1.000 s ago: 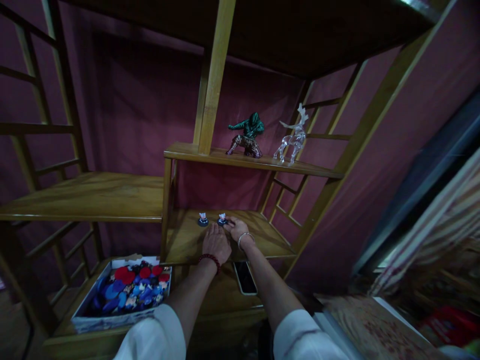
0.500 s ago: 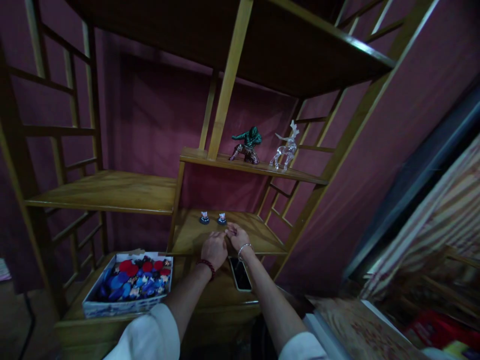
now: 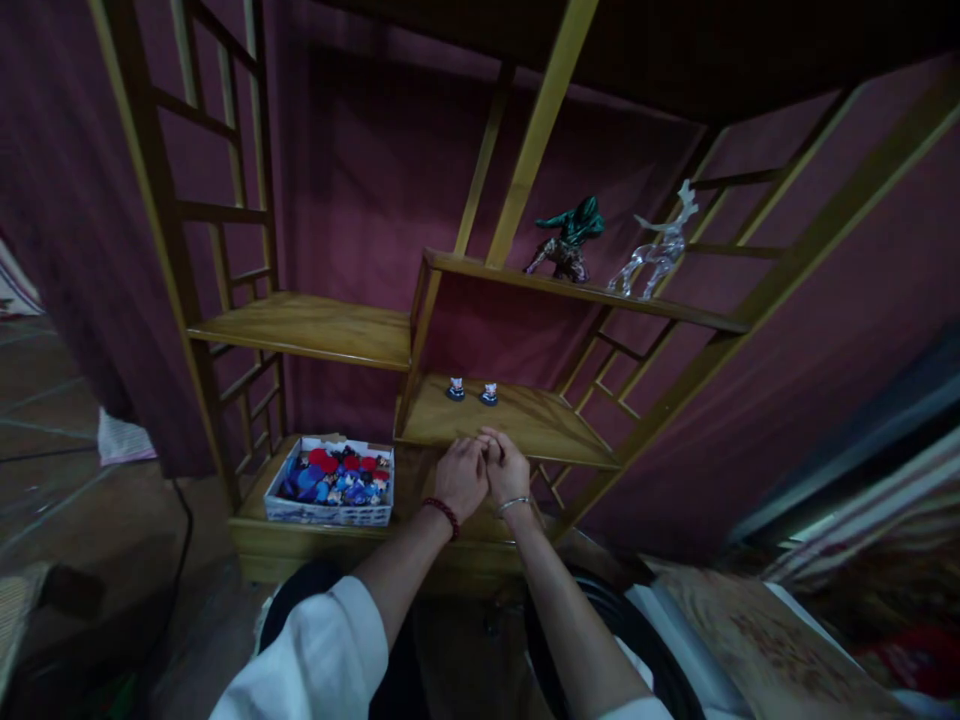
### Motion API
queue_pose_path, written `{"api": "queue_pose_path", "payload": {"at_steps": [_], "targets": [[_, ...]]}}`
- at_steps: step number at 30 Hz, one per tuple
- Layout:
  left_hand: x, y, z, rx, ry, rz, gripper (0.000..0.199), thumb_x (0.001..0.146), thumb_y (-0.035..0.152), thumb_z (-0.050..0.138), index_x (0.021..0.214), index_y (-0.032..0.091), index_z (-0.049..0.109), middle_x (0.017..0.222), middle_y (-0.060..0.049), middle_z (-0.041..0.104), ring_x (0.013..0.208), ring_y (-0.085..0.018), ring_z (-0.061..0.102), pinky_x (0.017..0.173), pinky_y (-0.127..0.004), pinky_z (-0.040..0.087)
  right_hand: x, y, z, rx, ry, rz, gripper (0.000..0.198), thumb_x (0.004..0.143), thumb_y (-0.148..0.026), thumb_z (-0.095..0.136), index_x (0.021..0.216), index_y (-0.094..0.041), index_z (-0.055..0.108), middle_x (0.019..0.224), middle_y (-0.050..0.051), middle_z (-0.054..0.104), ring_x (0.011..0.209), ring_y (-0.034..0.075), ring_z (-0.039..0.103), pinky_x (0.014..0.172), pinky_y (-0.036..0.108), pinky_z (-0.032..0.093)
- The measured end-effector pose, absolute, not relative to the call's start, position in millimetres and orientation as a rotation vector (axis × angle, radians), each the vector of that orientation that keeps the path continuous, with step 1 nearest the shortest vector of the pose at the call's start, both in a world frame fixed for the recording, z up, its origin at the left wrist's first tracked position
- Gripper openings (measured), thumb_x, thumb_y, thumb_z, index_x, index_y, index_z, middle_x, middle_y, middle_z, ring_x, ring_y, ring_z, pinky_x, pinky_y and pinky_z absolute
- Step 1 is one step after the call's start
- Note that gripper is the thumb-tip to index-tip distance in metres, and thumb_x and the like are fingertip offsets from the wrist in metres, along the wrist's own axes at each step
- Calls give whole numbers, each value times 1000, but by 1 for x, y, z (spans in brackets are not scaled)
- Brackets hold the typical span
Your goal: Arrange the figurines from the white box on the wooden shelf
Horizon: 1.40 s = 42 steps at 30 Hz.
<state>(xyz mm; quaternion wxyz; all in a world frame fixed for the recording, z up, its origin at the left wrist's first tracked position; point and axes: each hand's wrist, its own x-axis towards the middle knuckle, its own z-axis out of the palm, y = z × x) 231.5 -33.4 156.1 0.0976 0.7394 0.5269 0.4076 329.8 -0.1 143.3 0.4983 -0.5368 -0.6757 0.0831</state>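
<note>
My left hand (image 3: 462, 477) and my right hand (image 3: 508, 468) meet at the fingertips just in front of the lower shelf's front edge. Both are closed, fingers curled together; whatever they may hold is hidden. A dark red beaded bracelet circles my left wrist, a silver bangle my right. Beyond the hands, on the lower shelf (image 3: 555, 425), stand two small figurines on dark round bases: a left figurine (image 3: 456, 389) and a right figurine (image 3: 489, 394). Neither hand touches them. To the left sits a patterned box (image 3: 330, 514) filled with red and blue discs and small figures.
On the ledge above stand a green-and-brown crouching figure (image 3: 568, 238) and a clear deer figurine (image 3: 656, 250). A bare left shelf (image 3: 315, 328) sits higher than the box. Wooden posts and lattice frame the unit. A flat board (image 3: 757, 630) lies at lower right.
My hands have drawn back from the right figurine to the shelf's front edge and come closer together. The view has swung left and down. The phone below my hands is now hidden.
</note>
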Motion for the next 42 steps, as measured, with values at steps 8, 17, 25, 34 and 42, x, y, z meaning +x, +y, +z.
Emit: {"api": "queue_pose_path", "payload": {"at_steps": [8,17,25,34,42], "targets": [[187,-52,112,2087,1601,1218,25,77,11,38,97,18,52,99,-5,58,94,-15,50,83,-27,40,281,-32,115,-1195,-1763,171,30,79,-18,34,94,-18,60,90,5,64,86,16,57,82,28,43],[138,-61,63,1872,1819,999,27,78,11,37,101,14,50,97,-9,60,90,-16,55,78,-27,42,229,-29,65,-1267,-1984,410,31,79,-12,35,93,-20,61,92,3,64,85,13,58,79,24,44],[94,-54,32,1818,1961,784,29,75,11,39,99,12,54,101,-12,57,92,-17,54,78,-26,41,183,-14,31,-1432,-2140,577,32,80,-12,36,96,-23,61,95,1,65,87,12,60,80,21,42],[55,-38,9,1910,2216,604,30,75,11,38,96,9,59,97,-13,59,101,-21,47,90,-34,31,137,13,10,-1500,-2275,650,30,79,-13,39,95,-22,63,98,3,65,92,14,58,82,23,42],[35,-45,-12,2014,2420,610,30,80,20,35,84,12,64,85,-12,63,93,-24,50,92,-39,26,106,33,-7,-1464,-2262,758,31,76,-10,41,94,-20,63,97,2,65,92,13,58,83,20,41]]}}
